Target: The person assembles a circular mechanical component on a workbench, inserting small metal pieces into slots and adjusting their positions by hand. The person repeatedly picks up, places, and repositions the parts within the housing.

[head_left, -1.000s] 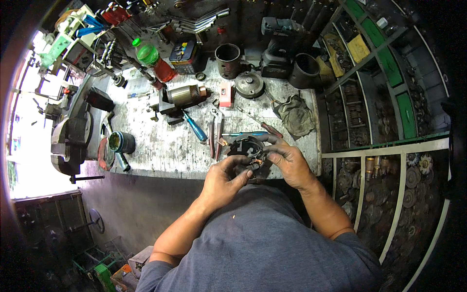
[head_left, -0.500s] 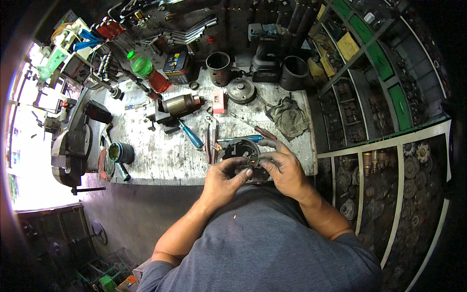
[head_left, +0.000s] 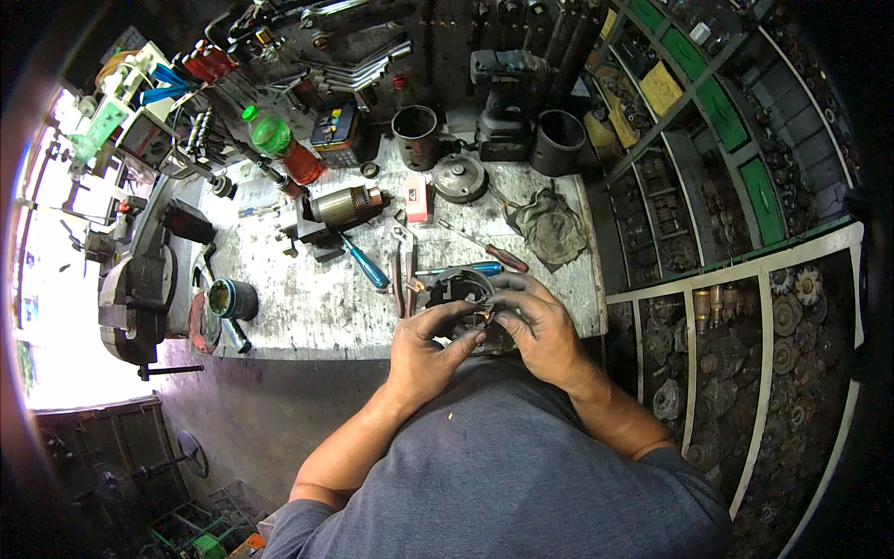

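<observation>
Close to my body at the bench's front edge, my left hand (head_left: 430, 343) and my right hand (head_left: 537, 328) pinch a small dark metal part (head_left: 483, 315) between them. Its exact kind is too small to tell. Both thumbs press on it from the near side, and the fingers curl around it. Just behind my fingertips sits a round dark metal housing (head_left: 454, 283), partly covered by my hands. Pliers with dark red handles (head_left: 401, 270) lie left of it. A screwdriver with a blue handle (head_left: 480, 267) rests behind it.
A bench vise (head_left: 140, 289) stands at the left, near a tin of grease (head_left: 233, 298). An armature (head_left: 346, 207), a red and white box (head_left: 419, 199), a round metal cover (head_left: 459, 177) and a rag (head_left: 549, 228) lie farther back. Shelves of parts (head_left: 717, 335) stand at the right.
The small part has turned slightly between my fingertips, and my right fingers have shifted a little over it. The whole view has moved slightly; the bench items lie as before.
</observation>
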A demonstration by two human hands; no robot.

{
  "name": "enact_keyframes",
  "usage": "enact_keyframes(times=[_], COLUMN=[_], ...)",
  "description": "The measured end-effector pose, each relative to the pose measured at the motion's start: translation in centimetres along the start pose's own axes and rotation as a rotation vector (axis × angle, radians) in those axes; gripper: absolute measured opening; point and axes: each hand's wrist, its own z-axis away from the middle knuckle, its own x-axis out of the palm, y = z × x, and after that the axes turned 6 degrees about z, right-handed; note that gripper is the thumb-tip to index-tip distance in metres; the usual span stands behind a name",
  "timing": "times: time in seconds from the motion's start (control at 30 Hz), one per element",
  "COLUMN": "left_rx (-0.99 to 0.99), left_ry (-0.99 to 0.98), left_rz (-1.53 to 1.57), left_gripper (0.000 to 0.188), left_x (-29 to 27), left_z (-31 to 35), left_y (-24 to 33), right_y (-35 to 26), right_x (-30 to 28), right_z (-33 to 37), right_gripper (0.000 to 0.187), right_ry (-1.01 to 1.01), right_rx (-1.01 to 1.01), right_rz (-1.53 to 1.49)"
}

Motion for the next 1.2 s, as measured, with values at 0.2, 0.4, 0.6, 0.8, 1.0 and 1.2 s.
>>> enact_keyframes(times=[0.2,0.4,0.6,0.8,1.0,1.2], left_rx=[-0.021,-0.098,0.092,0.209,-0.193,-0.214], left_ry=[-0.027,-0.001,-0.02,0.009,-0.029,0.006], left_rz=[0.149,0.276,-0.007,-0.056,0.471,0.46], left_gripper=[0.045,0.043,0.044,0.042,0.03,0.027], left_x=[0.1,0.3,-0.2,-0.5,-0.7,-0.8], left_z=[0.3,0.5,0.2,-0.2,0.1,0.1], left_y=[-0.5,-1.1,-0.9,-1.0,-2.0,-3.8], right_y=[-0.6,-0.4,0.0,-0.1,-0.5,0.4], right_x=[-0.2,0.0,0.8,0.0,0.2,1.9], right_z=[0.3,0.3,0.9,0.6,0.4,0.9], right_gripper=[0.027,0.023,0.021,0.019,0.02,0.034], right_ry=[0.06,0.024,-0.079,-0.204,-0.223,-0.091], right_rx=[-0.051,0.004,0.12,0.157,0.325,0.289], right_rz=[0.008,-0.109,-0.287,-0.2,-0.313,-0.476])
